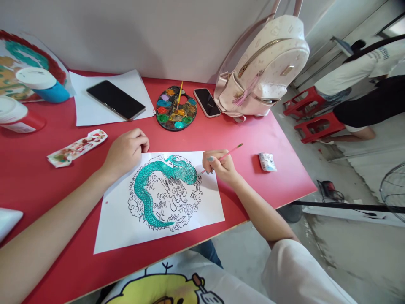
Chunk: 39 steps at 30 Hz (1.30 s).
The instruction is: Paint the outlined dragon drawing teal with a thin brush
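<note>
a sheet of paper [117,230] is laid on the red tabletop [262,131], directly in front of the person, and a dragon [141,185] is printed on it in black outline. a thin brush [229,153] is gripped between the fingers and thumb of the right hand [218,164], its tip held at the right end of the painted curve. the left hand [126,147] is rested at the upper left edge of the sheet, its fingers bent under; nothing is seen held, but how tightly it is closed cannot be told. most of the long scaly body has been covered in green, from the upper curve down to the tail. the head, the clouds and the flames are left uncoloured, so the colouring can be judged well begun but far from finished. more colours are offered by the palette [171,113], set beyond the sheet.
</note>
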Tool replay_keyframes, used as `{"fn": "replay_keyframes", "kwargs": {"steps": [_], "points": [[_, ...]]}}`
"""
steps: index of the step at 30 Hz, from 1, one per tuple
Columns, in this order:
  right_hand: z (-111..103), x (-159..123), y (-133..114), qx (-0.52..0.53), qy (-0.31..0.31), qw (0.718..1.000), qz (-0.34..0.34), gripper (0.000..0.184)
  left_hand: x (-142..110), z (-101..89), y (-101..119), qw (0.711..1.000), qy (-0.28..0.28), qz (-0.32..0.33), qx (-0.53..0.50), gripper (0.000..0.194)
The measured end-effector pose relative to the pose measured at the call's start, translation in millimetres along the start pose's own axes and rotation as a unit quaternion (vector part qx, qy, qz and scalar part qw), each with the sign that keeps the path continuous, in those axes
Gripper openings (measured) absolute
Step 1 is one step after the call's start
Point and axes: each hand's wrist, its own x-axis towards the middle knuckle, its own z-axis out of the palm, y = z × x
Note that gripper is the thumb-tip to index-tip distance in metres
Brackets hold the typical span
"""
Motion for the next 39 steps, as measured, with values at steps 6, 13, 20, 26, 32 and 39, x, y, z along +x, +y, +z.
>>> {"fn": "replay_keyframes", "kwargs": {"steps": [6, 13, 20, 26, 32, 39], "points": [[0.7, 0.2, 1.0, 0.001, 0.015, 1.0, 0.005, 0.076, 0.6, 0.6, -1.7, 1.0, 0.004, 0.005, 0.001, 0.027], [1.4, 0.8, 0.7, -0.001, 0.001, 1.0, 0.017, 0.08, 2.0, 4.0, -7.4, 1.0, 0.012, 0.008, 0.003, 0.024], [0.1, -0.3, 2.0, -0.019, 0.047, 0.999, 0.015, 0.079, 0.4, 1.6, -1.0, 1.0, 0.002, 0.003, 0.007, 0.026], [1.3, 0.3, 2.7, 0.005, 0.007, 1.0, 0.013, 0.079, 0.3, 0.9, -2.2, 1.0, 0.004, 0.002, 0.003, 0.027], [2.3, 0.1, 3.1, -0.003, 0.021, 1.0, 0.012, 0.078, 0.1, 0.1, -1.4, 1.0, -0.003, 0.001, 0.0, 0.029], [2.1, 0.3, 1.3, 0.006, -0.008, 1.0, 0.014, 0.076, -0.2, -1.9, 0.5, 1.0, -0.003, -0.004, -0.001, 0.028]]}}
